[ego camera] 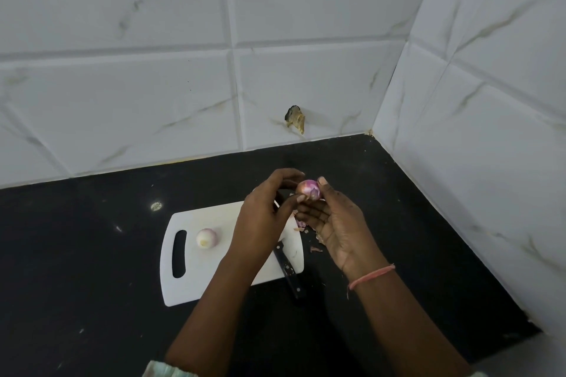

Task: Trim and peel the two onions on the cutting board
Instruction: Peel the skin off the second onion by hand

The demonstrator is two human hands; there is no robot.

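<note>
One onion [207, 238] lay pale and peeled on the cutting board [196, 280], left of the hands; the other onion [309, 189], partly skinned, was raised between them. The right hand [333, 225] cupped it in curled fingers while the left hand [266, 213] pinched at its skin. The knife [288, 269] rested below the hands.

We hold both forearms forward, hands raised and meeting. Our right hand [335, 223] is palm-up, thumb and fingers curled round an onion [308, 190]. Our left hand [263, 214] arches over, thumb and fingertips pinching at it.
</note>
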